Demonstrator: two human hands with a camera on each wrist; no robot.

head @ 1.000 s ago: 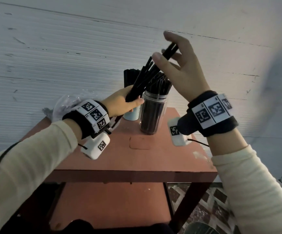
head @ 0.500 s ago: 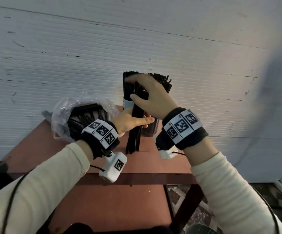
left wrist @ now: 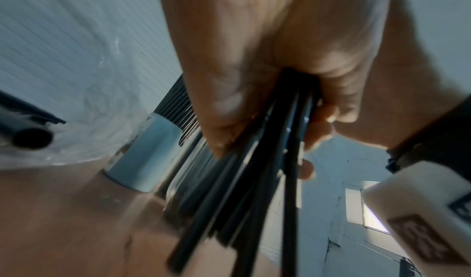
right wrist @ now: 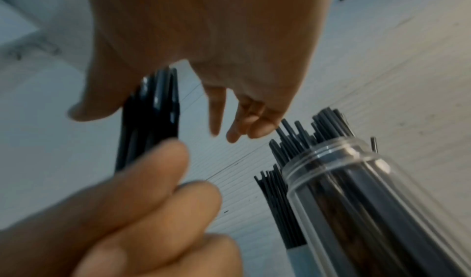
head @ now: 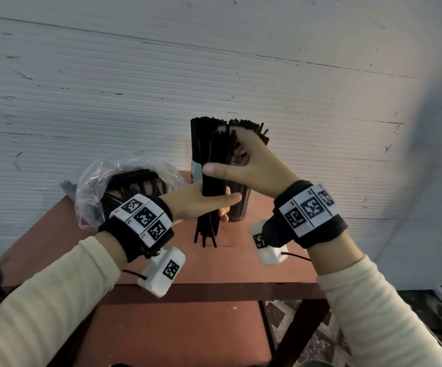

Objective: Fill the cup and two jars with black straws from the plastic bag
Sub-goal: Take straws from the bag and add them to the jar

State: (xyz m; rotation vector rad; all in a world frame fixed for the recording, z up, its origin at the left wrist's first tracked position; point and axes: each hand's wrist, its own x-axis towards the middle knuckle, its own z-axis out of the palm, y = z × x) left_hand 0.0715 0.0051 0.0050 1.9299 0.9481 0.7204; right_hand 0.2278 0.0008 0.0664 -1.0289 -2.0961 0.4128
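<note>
Over by the left edge of the counter (head: 241, 266) sits the plastic bag (head: 103, 181), mouth open, with plenty of black straws still inside. Just right of it, the left hand (head: 201, 202) has its grip wrapped around the lower part of a bundle of straws (head: 212, 181), held about upright with the bottom ends fanning out just above the counter. The left wrist view shows the fingers curled snug around the bundle.

Behind that, toward the back edge, stands the cup (head: 195, 170), packed with straws. Next to it on the right is 1 clear jar (right wrist: 369, 200), also holding lots of straws. I can't spot the 2nd jar in any view.

The right hand (head: 251, 165) is at the bundle's top end, thumb stuck out in front, fingers spread loosely near the tips, not really clamping anything.

Handling-wise, my guess: these straws are super light, thin and slick, so a loose handful will splay or slip out 1 by 1. Best bet is squeezing the bundle around the middle and using the other hand to square up the tips before dropping them in.
</note>
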